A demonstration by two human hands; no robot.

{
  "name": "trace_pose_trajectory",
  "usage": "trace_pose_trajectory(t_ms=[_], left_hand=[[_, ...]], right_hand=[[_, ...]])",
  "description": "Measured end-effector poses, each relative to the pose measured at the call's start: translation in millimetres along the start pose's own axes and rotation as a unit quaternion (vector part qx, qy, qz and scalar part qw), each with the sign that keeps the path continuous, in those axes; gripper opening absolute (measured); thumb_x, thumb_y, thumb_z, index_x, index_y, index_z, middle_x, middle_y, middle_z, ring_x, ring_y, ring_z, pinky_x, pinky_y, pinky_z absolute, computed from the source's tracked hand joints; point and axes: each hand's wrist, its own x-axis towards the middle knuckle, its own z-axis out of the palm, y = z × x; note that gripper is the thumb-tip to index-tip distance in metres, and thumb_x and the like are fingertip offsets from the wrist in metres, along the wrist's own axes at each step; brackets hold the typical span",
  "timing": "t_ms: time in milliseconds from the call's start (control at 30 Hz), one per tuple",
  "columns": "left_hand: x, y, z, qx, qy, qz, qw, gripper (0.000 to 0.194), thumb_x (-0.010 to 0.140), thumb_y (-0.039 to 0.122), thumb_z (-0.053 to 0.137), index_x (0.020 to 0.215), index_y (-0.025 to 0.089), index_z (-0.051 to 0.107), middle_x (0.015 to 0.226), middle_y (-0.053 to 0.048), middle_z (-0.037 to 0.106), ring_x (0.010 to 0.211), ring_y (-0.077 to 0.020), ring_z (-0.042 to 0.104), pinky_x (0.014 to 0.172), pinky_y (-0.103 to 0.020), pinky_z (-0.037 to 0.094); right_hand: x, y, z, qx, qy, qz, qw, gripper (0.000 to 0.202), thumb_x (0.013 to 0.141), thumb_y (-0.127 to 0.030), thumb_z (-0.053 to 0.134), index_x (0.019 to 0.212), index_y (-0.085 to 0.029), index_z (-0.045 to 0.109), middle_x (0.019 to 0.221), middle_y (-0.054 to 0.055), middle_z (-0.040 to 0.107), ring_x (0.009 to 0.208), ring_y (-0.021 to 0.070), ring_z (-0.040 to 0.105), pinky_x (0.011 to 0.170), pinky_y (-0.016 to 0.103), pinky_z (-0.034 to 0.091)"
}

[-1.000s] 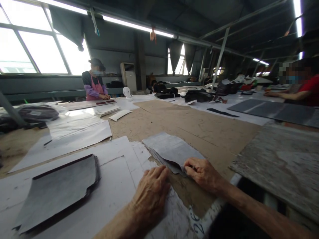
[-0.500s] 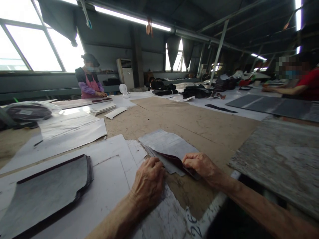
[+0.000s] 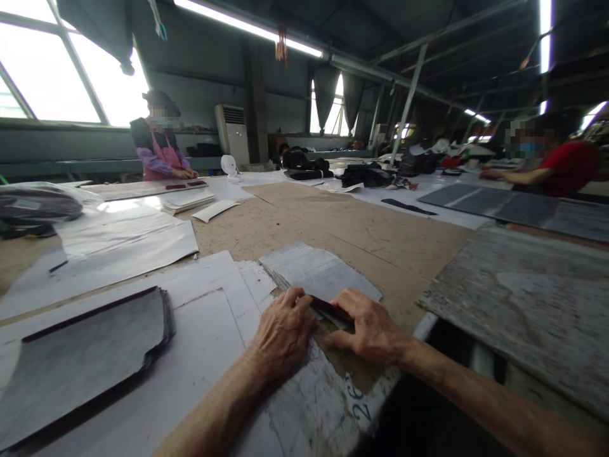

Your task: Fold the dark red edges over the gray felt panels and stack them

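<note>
A small stack of grey-backed sheets (image 3: 316,270) with dark maroon undersides lies on the brown board in front of me. Along its near side, the top sheet's edge is turned up into a dark fold (image 3: 328,310). My left hand (image 3: 287,322) is closed at the left end of this fold, its fingertips curled over the edge and partly hidden. Farther right, my right hand (image 3: 368,325) grips the fold, fingers above and thumb below. To the left, a second stack of similar grey pieces (image 3: 95,362) rests on white sheets.
White sheets (image 3: 209,324) cover the table's left side. A rough grey board (image 3: 528,298) lies at the right, beside a dark gap at the table's near edge. Across the table stand a person in a pink apron (image 3: 159,155) and, at right, one in red (image 3: 571,168).
My right hand has moved slightly left, its thumb now spread below the fold. The lifted maroon flap has been folded down narrower. The view has shifted slightly.
</note>
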Motion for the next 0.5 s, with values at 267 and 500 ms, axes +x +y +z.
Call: trace_pose_trajectory(t_ms=[267,500], left_hand=[[1,4,-0.5,0.021,0.008,-0.045,0.999,0.020,0.086,0.026,0.042,0.097,0.017,0.056,0.109,-0.007,0.051,0.097,-0.0196,0.051,0.086,-0.034,0.045],[4,2,3.7,0.047,0.019,-0.113,0.992,0.030,0.086,0.033,0.043,0.109,0.016,0.052,0.111,-0.011,0.051,0.101,-0.0249,0.047,0.086,-0.040,0.043]], right_hand=[[17,7,-5,0.042,0.004,0.055,0.998,0.027,0.077,-0.037,0.047,0.065,-0.017,0.061,0.062,0.001,0.058,0.058,0.0146,0.051,0.052,0.024,0.038],[22,17,-5,0.108,0.048,0.105,0.987,0.028,0.076,-0.038,0.054,0.070,-0.013,0.065,0.066,0.003,0.064,0.061,0.0173,0.058,0.053,0.025,0.043]])
